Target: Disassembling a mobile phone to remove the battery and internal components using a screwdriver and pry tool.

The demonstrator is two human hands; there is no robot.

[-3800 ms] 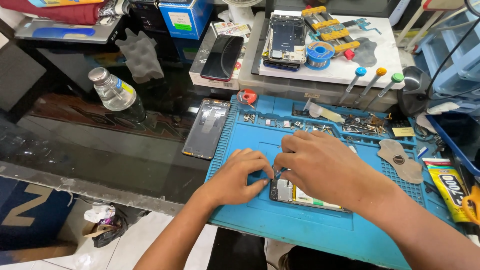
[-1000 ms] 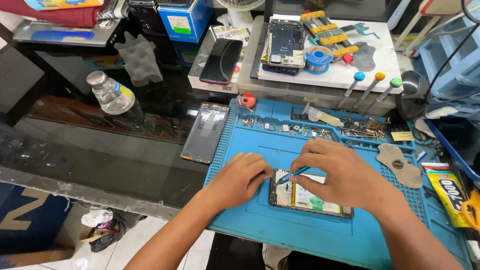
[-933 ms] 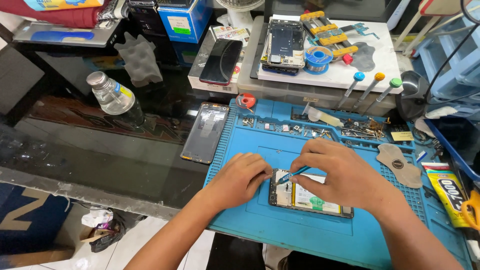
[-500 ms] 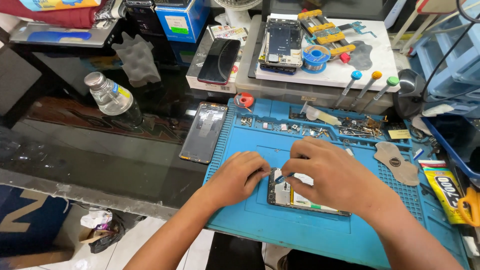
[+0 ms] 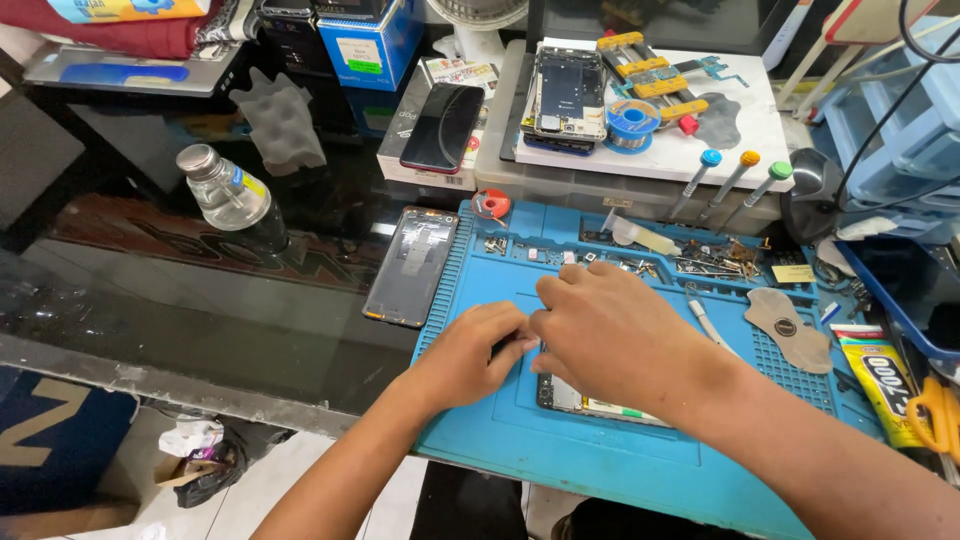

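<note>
head | opened phone [image 5: 590,402] under right hand [image 5: 610,335] fingers | left hand [image 5: 475,350] beside

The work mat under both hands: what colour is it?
Blue; the work mat shows plainly in the head view, its only view.

Opened phone [image 5: 585,403] lying mostly hidden under the right hand [image 5: 620,335], left hand [image 5: 470,355] fingertips covering whatever they are pinching, yellow scissors [image 5: 935,410] running off the right edge

Matt blue rubber-like work mat [image 5: 620,460], ribbed at edges. Glossy black glass desk [image 5: 200,300], reflective. Clear plastic bottle [image 5: 228,200], metal cap. Opened phone [image 5: 590,400]: glossy panel edge. Smooth plastic screwdriver handles [image 5: 740,160].
</note>
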